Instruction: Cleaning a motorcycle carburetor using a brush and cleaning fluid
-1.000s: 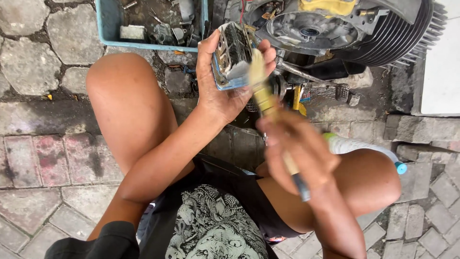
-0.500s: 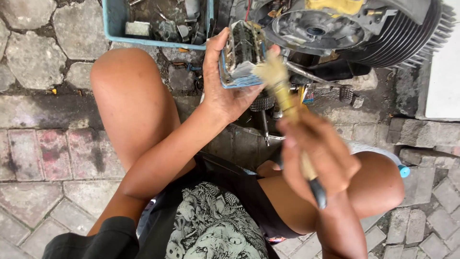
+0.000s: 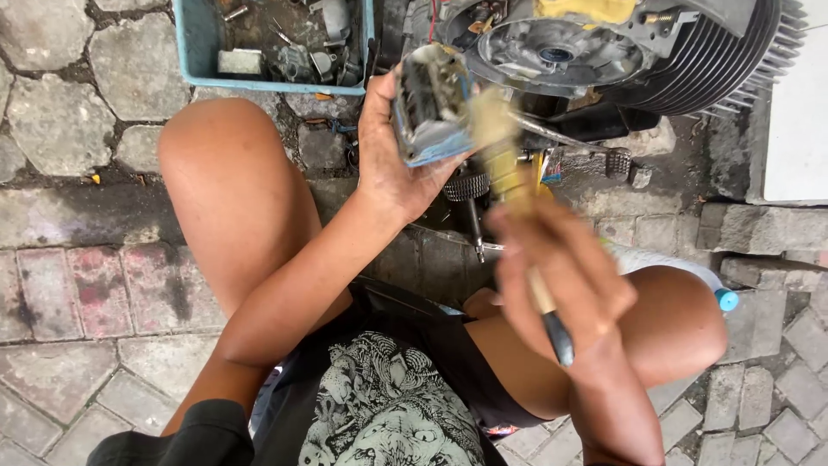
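My left hand [image 3: 390,164] grips a small blue-rimmed metal box-shaped part [image 3: 429,105], holding it up with its dirty open side toward me. My right hand [image 3: 561,276] is closed on the yellow handle of a paintbrush [image 3: 509,185], which has a dark blue end. The bristles lie against the right side of the part. The brush and my right hand are blurred by motion. Both hands are in front of a finned engine [image 3: 604,47] that rests on the paving.
A light blue tray [image 3: 194,47] with several small metal parts stands at the top left. My bare knees flank the hands. A white bottle with a blue cap [image 3: 681,276] lies behind my right knee. A white slab [image 3: 798,129] sits at the right edge.
The brush has swept back and forth over the part: right and down from the start, then left again onto it. My left hand has tilted the part slightly.
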